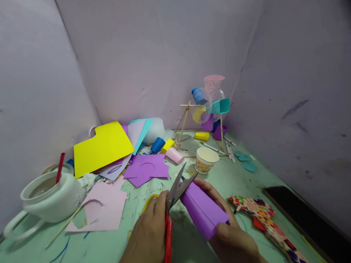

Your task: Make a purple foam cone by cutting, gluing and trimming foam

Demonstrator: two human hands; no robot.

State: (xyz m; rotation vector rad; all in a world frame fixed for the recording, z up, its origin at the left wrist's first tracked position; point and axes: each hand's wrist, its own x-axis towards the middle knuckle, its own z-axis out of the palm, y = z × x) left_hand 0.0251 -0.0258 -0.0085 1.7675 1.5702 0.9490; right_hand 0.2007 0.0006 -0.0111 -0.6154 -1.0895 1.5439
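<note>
My left hand (148, 236) is closed around a pair of scissors (168, 243) with red handles. Their blades stand apart, and one crosses the upper end of a folded purple paper cup (202, 211). That paper piece has a seam down its side and tapers along its length. Around it wraps my right hand (234, 239), the thumb pressing on the lower end. Just beyond the blade tips stands a paper cup (206, 160) with a printed pattern. Whether the blades touch the purple paper I cannot tell.
At left stands a white teapot-like pot (53, 200) with a red stick in it. Purple (148, 169), pink (108, 207) and yellow sheets (102, 150) lie behind. A stick-framed wheel (202, 105) carries coloured cups. A patterned glue gun (266, 217) and dark phone (305, 218) lie right.
</note>
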